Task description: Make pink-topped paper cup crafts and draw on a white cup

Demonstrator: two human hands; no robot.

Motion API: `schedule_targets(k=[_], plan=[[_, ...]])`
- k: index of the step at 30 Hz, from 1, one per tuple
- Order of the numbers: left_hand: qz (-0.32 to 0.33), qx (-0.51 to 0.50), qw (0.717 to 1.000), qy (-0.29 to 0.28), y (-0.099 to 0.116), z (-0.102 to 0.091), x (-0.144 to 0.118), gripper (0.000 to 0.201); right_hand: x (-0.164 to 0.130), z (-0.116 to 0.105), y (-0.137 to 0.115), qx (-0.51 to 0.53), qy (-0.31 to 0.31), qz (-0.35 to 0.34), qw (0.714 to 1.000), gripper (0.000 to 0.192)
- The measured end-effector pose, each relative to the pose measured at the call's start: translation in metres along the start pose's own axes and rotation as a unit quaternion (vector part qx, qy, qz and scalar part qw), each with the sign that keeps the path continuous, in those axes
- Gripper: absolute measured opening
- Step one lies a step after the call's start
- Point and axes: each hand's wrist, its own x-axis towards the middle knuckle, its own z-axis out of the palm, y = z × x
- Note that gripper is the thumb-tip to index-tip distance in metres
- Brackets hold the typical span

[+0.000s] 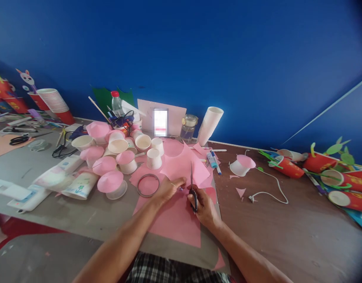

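Note:
My right hand [203, 206] is closed round the handles of black-handled scissors [193, 196], whose blades point away from me. My left hand [168, 190] is close by on the left, its fingers bent together over pink paper [178, 226]. A small pale bit shows at its fingertips, too small to name. More pink paper [173, 167] lies beyond both hands, with a curved cut edge. A dark ring [148, 185] rests on the paper to the left of my left hand.
Several paper cups with pink cone tops [110, 181] stand on the left. Behind are a glass jar [189, 126], a leaning cup stack [209, 124] and a lit screen [160, 122]. To the right lie one pink-topped cup [242, 165], a white cable [275, 179] and red cups [287, 166].

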Motion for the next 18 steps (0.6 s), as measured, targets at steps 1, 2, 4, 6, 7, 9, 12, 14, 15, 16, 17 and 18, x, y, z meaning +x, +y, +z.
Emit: schedule_targets(k=[1, 2, 4, 6, 7, 9, 12, 14, 15, 16, 17, 18], plan=[[-0.001, -0.005, 1.000, 0.000, 0.000, 0.000, 0.000, 0.026, 0.000, 0.000, -0.001, -0.001, 0.001, -0.001, 1.000, 0.035], [-0.003, -0.008, 1.000, 0.000, -0.001, 0.000, 0.000, 0.026, 0.000, 0.000, -0.003, -0.002, 0.001, -0.001, 1.000, 0.035], [-0.006, -0.012, 1.000, -0.003, -0.001, 0.000, 0.000, 0.025, 0.000, 0.001, -0.006, -0.002, 0.000, 0.002, 1.000, 0.035], [-0.003, -0.014, 1.000, -0.003, 0.000, 0.000, 0.000, 0.025, 0.000, 0.001, -0.007, 0.000, -0.002, 0.003, 1.000, 0.034], [-0.001, -0.015, 1.000, -0.003, 0.000, 0.000, 0.000, 0.025, 0.000, 0.001, -0.007, 0.000, 0.000, 0.002, 1.000, 0.034], [0.003, -0.023, 1.000, -0.002, 0.002, 0.001, -0.001, 0.025, 0.000, 0.000, -0.005, -0.005, 0.002, -0.002, 1.000, 0.034], [0.009, -0.032, 0.999, -0.007, 0.004, 0.001, -0.002, 0.024, 0.000, 0.000, 0.001, -0.018, 0.000, -0.005, 1.000, 0.037], [0.014, -0.035, 0.999, -0.008, 0.004, 0.001, -0.002, 0.023, 0.000, -0.001, 0.005, -0.018, -0.002, -0.006, 1.000, 0.039], [0.016, -0.036, 0.999, -0.008, 0.004, 0.001, -0.001, 0.023, 0.000, -0.001, 0.006, -0.016, -0.002, -0.006, 1.000, 0.039], [0.018, -0.040, 0.999, -0.008, 0.003, 0.001, -0.001, 0.023, -0.001, -0.001, 0.007, -0.014, -0.003, -0.007, 1.000, 0.039], [0.020, -0.045, 0.999, -0.009, 0.003, 0.000, 0.000, 0.023, -0.001, -0.001, 0.008, -0.014, -0.004, -0.009, 1.000, 0.039], [0.022, -0.048, 0.999, -0.012, 0.001, 0.000, 0.001, 0.023, -0.001, -0.001, 0.008, -0.015, -0.006, -0.011, 1.000, 0.039]])
